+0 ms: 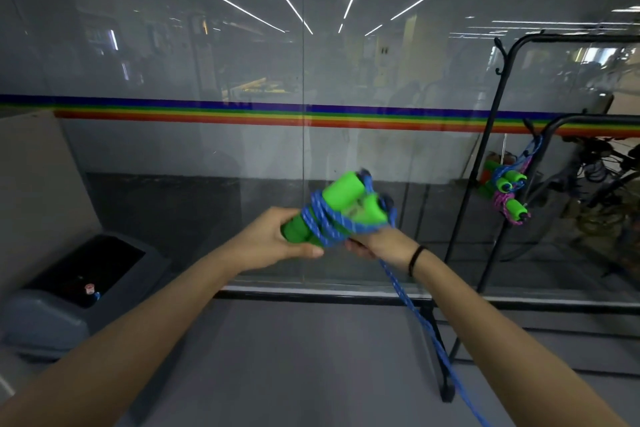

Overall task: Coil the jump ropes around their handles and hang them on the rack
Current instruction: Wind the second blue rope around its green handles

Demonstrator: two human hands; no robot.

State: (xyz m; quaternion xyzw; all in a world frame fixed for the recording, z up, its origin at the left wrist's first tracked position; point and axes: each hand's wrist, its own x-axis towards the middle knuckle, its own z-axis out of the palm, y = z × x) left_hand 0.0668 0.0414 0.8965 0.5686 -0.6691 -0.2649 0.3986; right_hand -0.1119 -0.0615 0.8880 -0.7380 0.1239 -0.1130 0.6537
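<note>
Two bare hands are working in front of a glass wall (207, 166) with one rainbow stripe (173, 113) running across it.

The left hand (277, 239) is gripping the near ends of two green handles (343, 201), its fingers curling round them and its thumb lying along the underside. The handles are lying side by side at chest height, between the two hands. Their long axis is running from the left hand up and away to the right, so the far ends are pointing toward the glass.

One blue rope (322, 224) is looping several times round the middle of the pair. Its loose tail is dropping past the right wrist to the bottom edge of the view.

The right hand (377, 243) is curling its fingers under the bundle where the tail comes out. Blur is hiding exactly how they pinch it. One black band (415, 260) is circling that wrist.

One black metal rack (485, 163) is standing to the right, against the glass. Its foot is resting on the grey floor (294, 357) just beside the trailing rope.

Two coiled ropes (507, 185), one blue and one purple, both with green handles, are hanging from a rack hook.

One grey bin (45, 322) is sitting at the left edge, leaving open floor between it and the rack.
</note>
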